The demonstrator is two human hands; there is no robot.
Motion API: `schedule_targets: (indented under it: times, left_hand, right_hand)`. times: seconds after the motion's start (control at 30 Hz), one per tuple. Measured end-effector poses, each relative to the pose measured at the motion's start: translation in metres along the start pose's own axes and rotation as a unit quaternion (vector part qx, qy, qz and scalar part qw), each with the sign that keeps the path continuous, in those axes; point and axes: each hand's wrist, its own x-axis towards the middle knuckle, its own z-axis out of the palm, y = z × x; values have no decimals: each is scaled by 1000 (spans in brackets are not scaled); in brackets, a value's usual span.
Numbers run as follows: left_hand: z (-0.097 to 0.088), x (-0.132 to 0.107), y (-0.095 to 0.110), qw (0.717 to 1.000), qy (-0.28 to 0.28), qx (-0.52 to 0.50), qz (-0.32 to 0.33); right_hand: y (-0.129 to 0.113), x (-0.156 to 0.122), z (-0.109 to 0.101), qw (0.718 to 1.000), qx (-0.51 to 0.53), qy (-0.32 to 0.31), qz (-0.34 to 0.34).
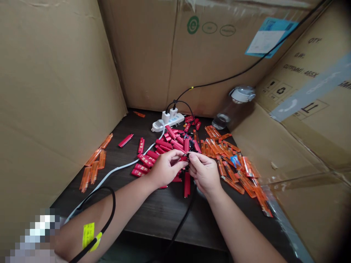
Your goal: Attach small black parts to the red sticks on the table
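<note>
Between cardboard boxes, one red lighter is pinched

Just above a heap of red lighters on a dark surface, the single lighter is gripped between thumb and forefinger of the left hand. Its small black end is grasped by the fingertips of the right hand, so that the two hands are nearly joined. Much of the lighter is covered by the fingers, and its finer parts cannot be made out.

On several of the heaped lighters, gold characters are printed. To the left, one red lighter is set apart at a slant, and another is placed closer to the heap. To the right, translucent orange lighters are spread in an untidy pile, with a small blue piece lodged among them. Near the left box, a smaller group of orange lighters is laid out.

Behind the heap, two white chargers are plugged into a white power strip. A black cable is led up from there, across a blue label; a white cable is run toward the left forearm. At the back right, a transparent water bottle is stood, partly filled.
</note>
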Motion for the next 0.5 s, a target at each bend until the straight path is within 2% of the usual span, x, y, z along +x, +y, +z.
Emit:
schedule_targets:
  times: [0.23,0.4,0.5]
  left_hand:
    - [0,1,-3,1000,13,3,23]
    - [-1,2,-6,999,34,16,28]
    - [-2,1,-2,998,51,30,36]
  right_hand:
    - [3,1,-2,1000,-22,-12,15]
    - [-2,4,-3,997,17,-28,74]
    - [-9,7,-6,995,49,-30,82]
